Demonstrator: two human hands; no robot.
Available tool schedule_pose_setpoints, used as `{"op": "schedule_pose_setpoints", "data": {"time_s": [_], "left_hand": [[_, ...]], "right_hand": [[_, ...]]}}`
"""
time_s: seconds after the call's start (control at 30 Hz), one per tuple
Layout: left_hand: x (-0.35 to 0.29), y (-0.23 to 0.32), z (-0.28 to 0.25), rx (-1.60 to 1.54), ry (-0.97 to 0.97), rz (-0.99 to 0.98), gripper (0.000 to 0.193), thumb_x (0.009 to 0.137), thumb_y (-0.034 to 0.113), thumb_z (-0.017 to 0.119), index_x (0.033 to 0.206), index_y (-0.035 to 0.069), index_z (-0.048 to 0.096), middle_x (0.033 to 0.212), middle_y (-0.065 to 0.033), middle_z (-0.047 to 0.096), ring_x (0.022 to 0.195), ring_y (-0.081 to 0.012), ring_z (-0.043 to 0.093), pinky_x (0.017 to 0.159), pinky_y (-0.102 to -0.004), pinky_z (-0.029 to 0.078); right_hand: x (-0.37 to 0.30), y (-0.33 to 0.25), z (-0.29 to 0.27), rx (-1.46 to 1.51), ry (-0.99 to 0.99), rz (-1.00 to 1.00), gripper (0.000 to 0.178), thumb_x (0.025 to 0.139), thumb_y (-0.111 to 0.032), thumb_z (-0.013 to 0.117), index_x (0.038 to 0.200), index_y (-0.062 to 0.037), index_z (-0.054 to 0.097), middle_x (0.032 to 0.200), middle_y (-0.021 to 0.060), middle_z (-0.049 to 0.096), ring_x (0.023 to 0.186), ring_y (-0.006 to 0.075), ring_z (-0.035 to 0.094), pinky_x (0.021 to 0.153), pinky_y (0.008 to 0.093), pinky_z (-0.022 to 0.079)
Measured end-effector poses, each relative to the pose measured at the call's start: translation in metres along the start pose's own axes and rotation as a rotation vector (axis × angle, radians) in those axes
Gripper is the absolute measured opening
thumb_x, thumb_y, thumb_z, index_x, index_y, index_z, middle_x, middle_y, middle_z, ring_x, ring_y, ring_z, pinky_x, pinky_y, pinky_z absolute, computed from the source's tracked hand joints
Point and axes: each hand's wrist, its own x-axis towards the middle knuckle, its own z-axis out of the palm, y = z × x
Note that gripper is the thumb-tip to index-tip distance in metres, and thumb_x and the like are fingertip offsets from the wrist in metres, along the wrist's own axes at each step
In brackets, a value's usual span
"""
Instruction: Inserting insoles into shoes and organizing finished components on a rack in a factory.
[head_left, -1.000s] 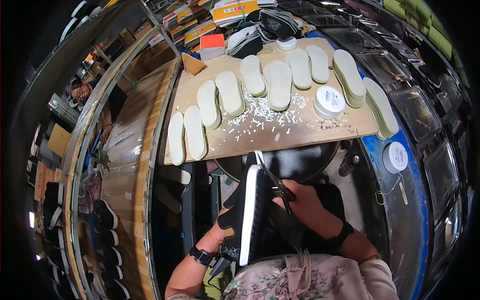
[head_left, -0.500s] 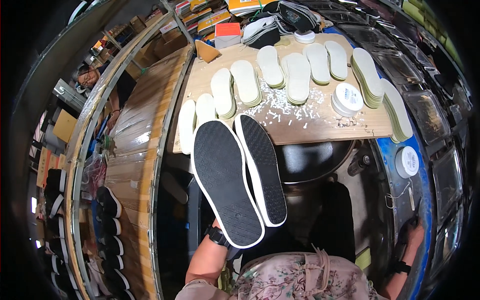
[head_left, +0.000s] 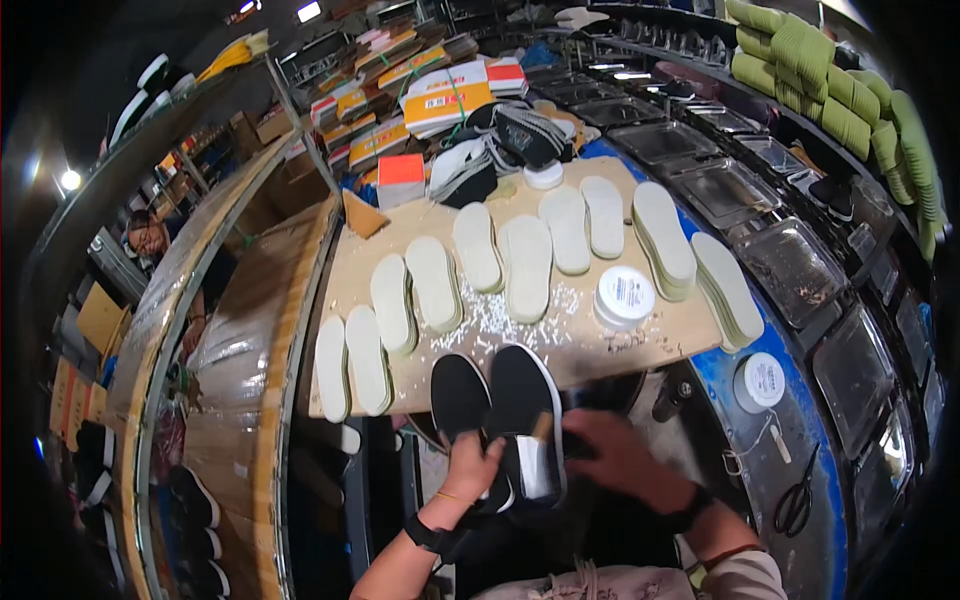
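Note:
A pair of black slip-on shoes with white sole edges, the left shoe (head_left: 462,395) and the right shoe (head_left: 524,390), is held together in front of me, toes pointing away. My left hand (head_left: 470,468) grips them near the heels, thumb on top. In the right shoe's opening lies a shiny silvery piece (head_left: 537,466) whose kind I cannot make out. My right hand (head_left: 620,462) is at the outer side of that shoe, blurred, its fingertips partly hidden. Beyond the toes, several stacks of pale insoles (head_left: 527,268) stand on a wooden board (head_left: 400,212).
Small white bits (head_left: 500,320) lie scattered on the board beside a round white tub (head_left: 624,297). On the blue bench to the right are another white tub (head_left: 759,382) and black scissors (head_left: 795,508). A shelf (head_left: 215,440) runs along the left; a person (head_left: 150,238) is behind it.
The shoes have turned from soles up to uppers up. My right hand has come from the right bench to the shoes, uncovering the scissors. My view has tilted up.

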Motion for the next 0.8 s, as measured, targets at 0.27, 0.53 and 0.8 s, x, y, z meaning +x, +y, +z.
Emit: {"op": "schedule_pose_setpoints", "data": {"time_s": [0.27,0.53,0.8], "left_hand": [[0.075,0.071,-0.114,0.009,-0.967,-0.215,0.046,0.087,0.032,0.055,0.115,-0.004,0.049,0.079,-0.0120,0.062,0.071,-0.0132,0.063,0.064,-0.0242,0.049],[0.269,0.078,-0.009,0.400,-0.470,0.372,0.037,0.078,0.034,0.058,0.088,-0.001,0.058,0.084,-0.0217,0.060,0.087,-0.0374,0.056,0.077,-0.0440,0.044],[0.343,0.074,0.116,0.674,-0.158,0.829,0.049,0.054,0.044,0.073,0.074,0.001,0.061,0.076,-0.0153,0.057,0.070,-0.0277,0.058,0.067,-0.0334,0.046]], "right_hand": [[0.075,0.060,-0.061,0.200,-0.543,0.473,0.033,0.079,-0.028,0.059,0.106,-0.0088,0.059,0.094,0.0163,0.062,0.086,0.0299,0.059,0.076,0.0360,0.046],[0.189,0.160,-0.127,-0.422,-0.199,0.524,0.032,0.070,-0.023,0.066,0.096,-0.0065,0.061,0.086,0.0129,0.062,0.083,0.0306,0.059,0.074,0.0386,0.047],[0.233,0.251,-0.096,-0.589,-0.042,0.125,0.032,0.059,-0.013,0.070,0.089,-0.0032,0.061,0.089,0.0130,0.059,0.087,0.0302,0.056,0.076,0.0370,0.045]]}}
